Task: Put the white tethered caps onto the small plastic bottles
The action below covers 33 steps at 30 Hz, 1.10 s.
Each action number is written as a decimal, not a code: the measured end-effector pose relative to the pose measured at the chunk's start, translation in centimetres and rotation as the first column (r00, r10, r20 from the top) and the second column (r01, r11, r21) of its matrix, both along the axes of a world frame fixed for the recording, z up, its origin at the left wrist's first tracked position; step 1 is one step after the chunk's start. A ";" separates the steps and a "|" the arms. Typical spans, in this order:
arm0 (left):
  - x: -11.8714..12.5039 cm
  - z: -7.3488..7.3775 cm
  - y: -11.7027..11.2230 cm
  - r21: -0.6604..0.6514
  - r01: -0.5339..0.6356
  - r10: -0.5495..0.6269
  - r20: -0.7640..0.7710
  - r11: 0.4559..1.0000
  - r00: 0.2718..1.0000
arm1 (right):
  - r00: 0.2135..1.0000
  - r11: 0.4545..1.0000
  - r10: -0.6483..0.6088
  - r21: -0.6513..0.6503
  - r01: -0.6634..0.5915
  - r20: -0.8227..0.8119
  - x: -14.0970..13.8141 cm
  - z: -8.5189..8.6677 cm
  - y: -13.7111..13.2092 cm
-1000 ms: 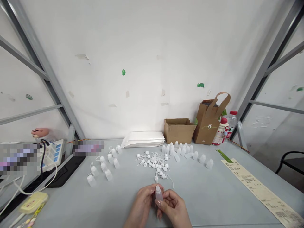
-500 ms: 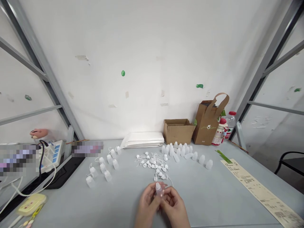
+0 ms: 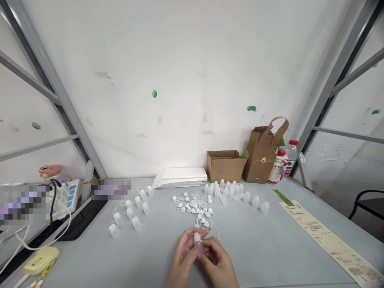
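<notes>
A small clear bottle (image 3: 197, 244) with a white tip sits upright between two hands, low in the middle of the picture, just above the gray table (image 3: 264, 248). The left hand (image 3: 183, 256) wraps its fingers around the bottle's left side, with the thumb up near the tip. The right hand (image 3: 218, 262) curls its fingers around the lower right side of the bottle. Both hands are closed on it and touch each other.

Just past the hands lies a pile of little white caps (image 3: 193, 208) with thin loops. To the left of the pile stand a few capped bottles (image 3: 132, 210), spread apart. To the right is a bunch of bottles without caps (image 3: 232, 192), some standing and some lying down.

At the back by the wall are a flat stack of white bags (image 3: 181, 177), an open cardboard box (image 3: 225, 165) and a brown paper bag (image 3: 264, 154). A long paper strip (image 3: 327, 240) lies on the far right of the table.
</notes>
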<state>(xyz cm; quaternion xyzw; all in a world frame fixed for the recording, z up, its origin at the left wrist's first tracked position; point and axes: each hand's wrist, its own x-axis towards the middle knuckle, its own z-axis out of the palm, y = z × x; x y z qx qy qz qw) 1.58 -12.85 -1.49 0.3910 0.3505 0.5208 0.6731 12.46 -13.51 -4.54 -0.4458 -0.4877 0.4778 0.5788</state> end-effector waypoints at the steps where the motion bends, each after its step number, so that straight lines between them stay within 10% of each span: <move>1: 0.2 0.1 -0.2 0.002 -0.018 0.018 -0.002 1.000 1.000 | 0.999 1.000 -0.028 0.012 0.028 0.027 -0.1 -0.1 -0.1; 10: 0.7 1.3 -0.7 -0.031 -0.082 0.076 -0.171 0.996 0.982 | 0.970 0.976 -0.213 0.067 0.207 0.120 -1.1 -0.7 -0.5; 33: 1.2 0.4 0.3 -0.140 -0.072 0.072 -0.003 0.987 0.997 | 0.942 0.960 -0.279 0.043 0.276 0.185 -1.3 -1.4 -0.6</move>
